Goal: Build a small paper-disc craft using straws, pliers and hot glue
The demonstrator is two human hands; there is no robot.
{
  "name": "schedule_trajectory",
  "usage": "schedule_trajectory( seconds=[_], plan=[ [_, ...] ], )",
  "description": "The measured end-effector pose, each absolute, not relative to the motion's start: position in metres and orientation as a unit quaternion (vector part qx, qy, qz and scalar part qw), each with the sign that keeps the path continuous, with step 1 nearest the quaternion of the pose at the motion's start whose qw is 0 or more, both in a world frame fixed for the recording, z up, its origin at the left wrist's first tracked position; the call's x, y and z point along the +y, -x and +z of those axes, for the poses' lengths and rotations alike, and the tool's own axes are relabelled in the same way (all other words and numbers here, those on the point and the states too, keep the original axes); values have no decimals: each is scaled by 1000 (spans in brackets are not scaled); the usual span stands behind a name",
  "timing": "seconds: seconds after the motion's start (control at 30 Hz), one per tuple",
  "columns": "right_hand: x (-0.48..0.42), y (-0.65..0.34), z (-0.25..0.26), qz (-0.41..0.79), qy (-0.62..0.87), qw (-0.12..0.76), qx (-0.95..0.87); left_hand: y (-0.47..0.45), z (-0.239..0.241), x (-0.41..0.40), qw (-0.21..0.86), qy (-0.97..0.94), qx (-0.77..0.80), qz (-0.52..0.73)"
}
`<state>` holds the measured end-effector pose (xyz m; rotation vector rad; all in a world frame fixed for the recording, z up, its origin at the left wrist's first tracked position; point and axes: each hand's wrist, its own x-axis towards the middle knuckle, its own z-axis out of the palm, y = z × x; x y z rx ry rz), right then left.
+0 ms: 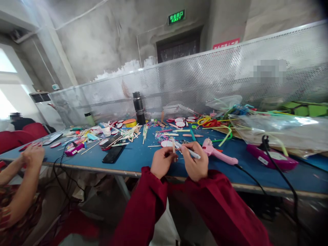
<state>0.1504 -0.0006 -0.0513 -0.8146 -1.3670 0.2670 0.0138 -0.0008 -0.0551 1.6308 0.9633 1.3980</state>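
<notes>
My left hand (pixel 162 160) pinches a thin, flat wooden craft stick (pixel 173 145) and holds it upright near the table's front edge. In my right hand (pixel 196 162) is a white marker pen (pixel 192 153), its tip end pointing left at the stick. Whether the tip touches the wood I cannot tell. Just beyond my hands lies a white round disc (pixel 167 143) with a red rim. A pink glue gun (pixel 217 154) rests on the table right beside my right hand.
Several pens (pixel 192 135), a black phone (pixel 112 154), a black bottle (pixel 138 107) and loose sticks (pixel 132 132) lie or stand on the blue table (pixel 138 157). To the right are a purple device (pixel 271 158) and cables. A co-worker's hands (pixel 34 154) are at far left.
</notes>
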Motion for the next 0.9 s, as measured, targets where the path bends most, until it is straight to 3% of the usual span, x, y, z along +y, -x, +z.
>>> schedule_trajectory(
  seconds=[0.9],
  plan=[
    [0, -150, -50, 105, 366, 707, -596, -13, -58, 3, 371, -649, 369, 552]
  ],
)
